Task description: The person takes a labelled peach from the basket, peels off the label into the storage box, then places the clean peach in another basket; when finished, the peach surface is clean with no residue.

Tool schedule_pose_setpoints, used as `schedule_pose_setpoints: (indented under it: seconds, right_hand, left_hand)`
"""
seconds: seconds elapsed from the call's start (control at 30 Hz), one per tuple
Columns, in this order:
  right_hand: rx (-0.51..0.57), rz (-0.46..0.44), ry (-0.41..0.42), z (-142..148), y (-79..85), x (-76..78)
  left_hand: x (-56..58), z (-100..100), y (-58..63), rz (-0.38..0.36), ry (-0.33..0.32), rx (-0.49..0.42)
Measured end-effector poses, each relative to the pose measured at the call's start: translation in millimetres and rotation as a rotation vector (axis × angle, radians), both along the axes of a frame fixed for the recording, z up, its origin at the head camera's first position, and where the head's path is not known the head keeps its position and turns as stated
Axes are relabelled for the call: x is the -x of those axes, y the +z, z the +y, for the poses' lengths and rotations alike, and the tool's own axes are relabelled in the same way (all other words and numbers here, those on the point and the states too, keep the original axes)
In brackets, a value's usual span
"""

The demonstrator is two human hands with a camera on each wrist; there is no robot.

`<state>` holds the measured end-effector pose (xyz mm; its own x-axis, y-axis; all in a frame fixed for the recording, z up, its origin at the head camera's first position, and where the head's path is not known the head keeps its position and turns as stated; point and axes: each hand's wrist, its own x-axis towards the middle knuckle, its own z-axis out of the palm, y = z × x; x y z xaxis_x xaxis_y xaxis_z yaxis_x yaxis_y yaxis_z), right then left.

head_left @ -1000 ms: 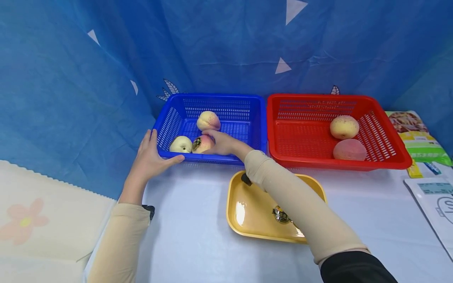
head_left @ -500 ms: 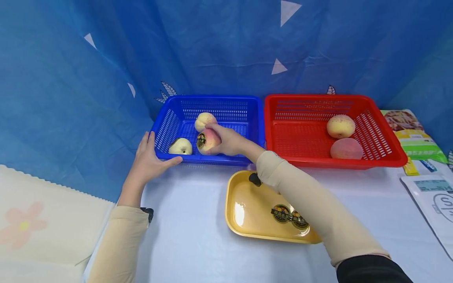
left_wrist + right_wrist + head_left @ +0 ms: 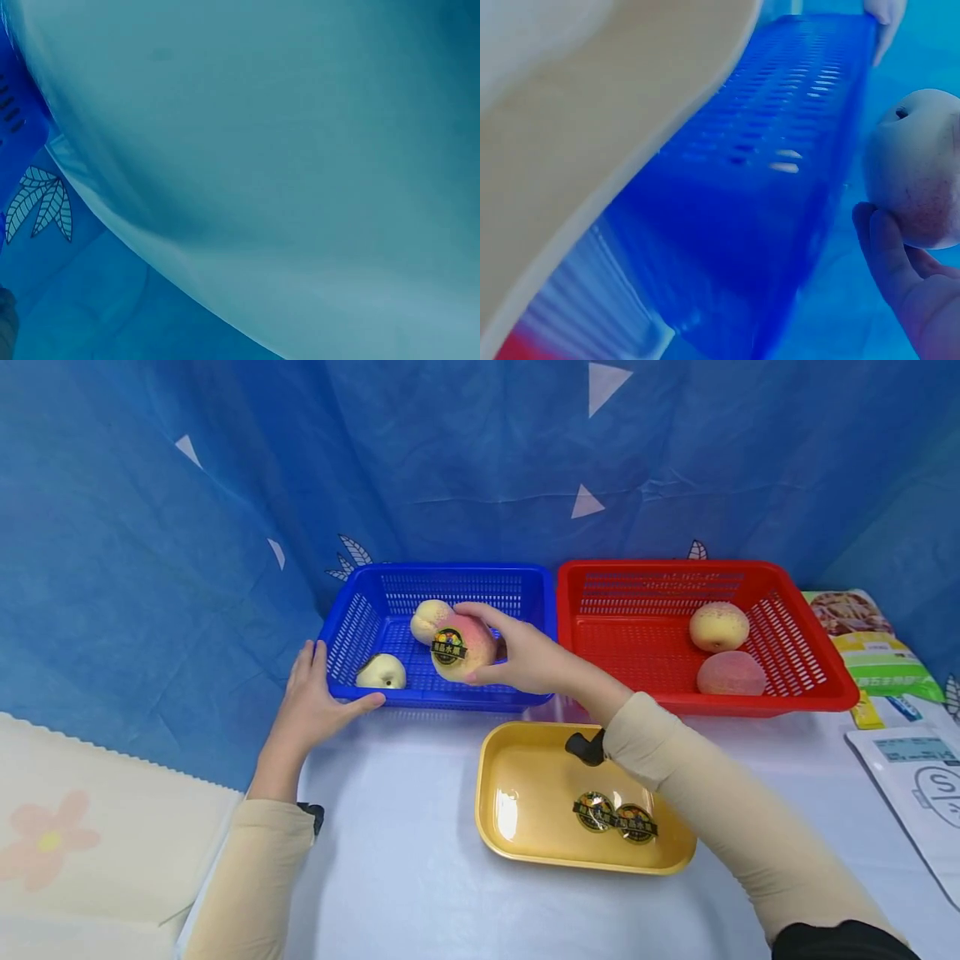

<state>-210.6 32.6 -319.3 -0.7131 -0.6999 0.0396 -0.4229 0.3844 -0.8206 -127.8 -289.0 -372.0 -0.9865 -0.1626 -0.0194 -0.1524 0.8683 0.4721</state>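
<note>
My right hand [image 3: 532, 656] grips a pink-and-yellow peach [image 3: 465, 650] with a round dark sticker, held above the blue basket [image 3: 442, 697]. In the right wrist view the same peach [image 3: 919, 169] sits between fingers and thumb, raised over the basket's rim. Two paler peaches lie inside the basket: one whitish peach [image 3: 382, 672] in the front left corner, another peach [image 3: 431, 620] behind the held one. At the basket's front left corner my left hand [image 3: 307, 702] rests with its fingers extended along the side and its thumb by the front rim.
A red basket [image 3: 712, 703] holding two peaches stands just right of the blue one. In front is a yellow tray [image 3: 525, 852] with two loose round stickers [image 3: 615, 817]. Snack packets [image 3: 877, 643] and a digital scale [image 3: 915, 793] lie at the right.
My right hand has lifted the stickered peach from the front of the blue basket, bringing it up and to the right. My left hand stays at the basket's corner.
</note>
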Motion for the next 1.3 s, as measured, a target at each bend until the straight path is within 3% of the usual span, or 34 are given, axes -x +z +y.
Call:
schedule_pose_setpoints:
  seconds: [0.13, 0.27, 0.37, 0.57, 0.7, 0.8, 0.93, 1.3]
  right_hand:
    - [0.017, -0.031, -0.033, 21, 5.8, -8.9]
    - [0.041, -0.049, -0.050, 39, 9.9, -18.3]
    - [0.059, -0.040, -0.055, 50, 11.2, -24.8]
    - [0.076, -0.012, -0.053, 63, 10.6, -33.4]
    - [0.093, 0.032, -0.031, 67, 8.9, -37.0]
    - [0.105, 0.049, -0.017, 69, 6.8, -39.1]
    - [0.102, 0.057, -0.017, 73, 3.8, -40.2]
    - [0.065, 0.156, -0.033, 79, -4.6, -41.6]
  left_hand:
    - [-0.3, 2, 1.3, 0.013, -0.014, 0.028]
    - [-1.6, 8, 6.2, 0.077, -0.047, 0.062]
    - [-3.3, 23, 16.2, 0.143, -0.105, 0.048]
    - [-15.0, 87, 43.1, 0.315, -0.252, -0.158]
    - [-24.5, 129, 52.8, 0.403, -0.341, -0.328]
    - [-27.1, 151, 52.5, 0.440, -0.393, -0.398]
    - [-26.9, 169, 45.8, 0.474, -0.417, -0.401]
    - [-25.9, 188, 36.1, 0.514, -0.372, -0.420]
